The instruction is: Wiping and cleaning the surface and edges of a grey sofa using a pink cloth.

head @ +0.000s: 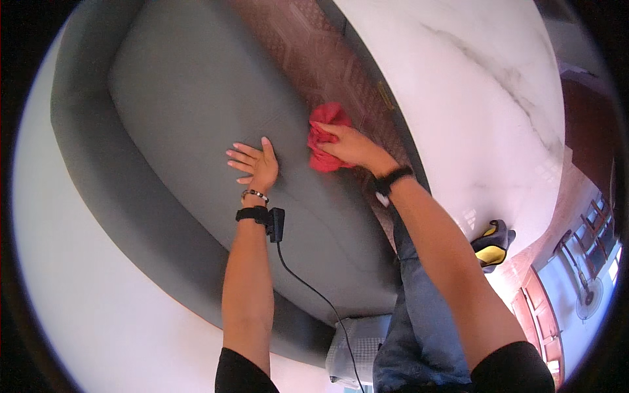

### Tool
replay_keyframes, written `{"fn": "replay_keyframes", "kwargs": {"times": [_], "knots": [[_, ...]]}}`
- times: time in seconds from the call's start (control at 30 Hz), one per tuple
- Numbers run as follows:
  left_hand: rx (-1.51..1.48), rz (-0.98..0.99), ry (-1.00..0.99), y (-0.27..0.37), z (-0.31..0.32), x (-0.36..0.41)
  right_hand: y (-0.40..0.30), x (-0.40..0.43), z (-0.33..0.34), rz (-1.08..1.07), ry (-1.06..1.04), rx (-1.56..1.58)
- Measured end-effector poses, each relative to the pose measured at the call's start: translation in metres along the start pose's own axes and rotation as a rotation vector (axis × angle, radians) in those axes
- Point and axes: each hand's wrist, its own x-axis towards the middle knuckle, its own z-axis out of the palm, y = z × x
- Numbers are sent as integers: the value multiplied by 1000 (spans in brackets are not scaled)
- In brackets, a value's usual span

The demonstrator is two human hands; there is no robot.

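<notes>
A crumpled red cloth [327, 154] lies under my right hand [351, 145], whose fingers are closed on it at the front edge of a grey sofa seat [196, 88]. My left hand [258, 162] is over the seat, left of the cloth, with its fingers spread and nothing in it. The left wrist wears a beaded bracelet and a black strap with a small black device [276, 225], from which a black cable runs down. Another black band is on the right wrist.
The grey sofa backrest [162, 191] curves along a white wall. Patterned reddish floor tiles [314, 44] show between the sofa and a white marbled table [467, 98]. On the table is a black and yellow item [493, 248]. A grey checked cushion [356, 344] is near my legs; a fan [588, 297] stands farther off.
</notes>
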Motion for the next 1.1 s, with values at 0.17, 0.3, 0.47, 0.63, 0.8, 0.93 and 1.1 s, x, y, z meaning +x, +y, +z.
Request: {"fn": "replay_keyframes", "kwargs": {"times": [0.17,0.3,0.47,0.63,0.8,0.93,1.1], "knots": [[-7,-18,11,-12,-5,0,28,-64,19,229,-381,-104],[-4,-22,-7,-2,1,0,90,-200,26,386,-528,-307],[42,-38,22,-16,2,6,39,-103,9,332,-307,-107],[1,-25,14,-6,16,8,-67,70,-7,-213,43,-270],[-23,-39,24,-1,18,3,-51,12,41,38,39,-361],[4,-50,18,-6,2,4,-56,-82,45,202,-245,-444],[30,-48,-8,-12,4,4,-59,-36,2,273,-127,-232]]}}
